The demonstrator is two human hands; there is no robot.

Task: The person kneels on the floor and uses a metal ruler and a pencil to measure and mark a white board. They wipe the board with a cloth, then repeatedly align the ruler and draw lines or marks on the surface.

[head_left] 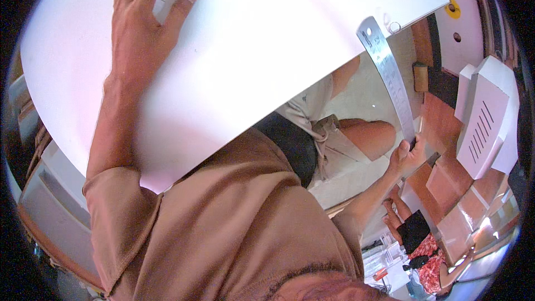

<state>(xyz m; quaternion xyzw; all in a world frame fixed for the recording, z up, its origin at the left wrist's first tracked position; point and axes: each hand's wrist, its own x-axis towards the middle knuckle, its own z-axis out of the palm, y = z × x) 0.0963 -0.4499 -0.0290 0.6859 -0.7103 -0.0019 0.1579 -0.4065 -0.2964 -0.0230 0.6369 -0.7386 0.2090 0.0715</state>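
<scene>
A large white board (239, 50) fills the upper part of the view, its near edge running slantwise past my body. My left hand (147, 14) lies on its surface with the fingers spread and the thumb apart; some fingertips are cut off by the top of the picture. Out to the right, my right hand (405, 153) grips one end of a steel ruler (390, 75). The ruler's far end, which has a round hole, overlaps the board's edge; I cannot tell whether it touches. Beside that end is a small ring-shaped thing (394, 27), too small to name.
At the right stands a white slotted panel (484, 128) near brown floor tiles (440, 184). A small wooden block (421, 77) is close to the ruler. Lower right, another person (429, 256) in a red patterned top is some way off. A grey bin-like shape (56, 189) is at the left.
</scene>
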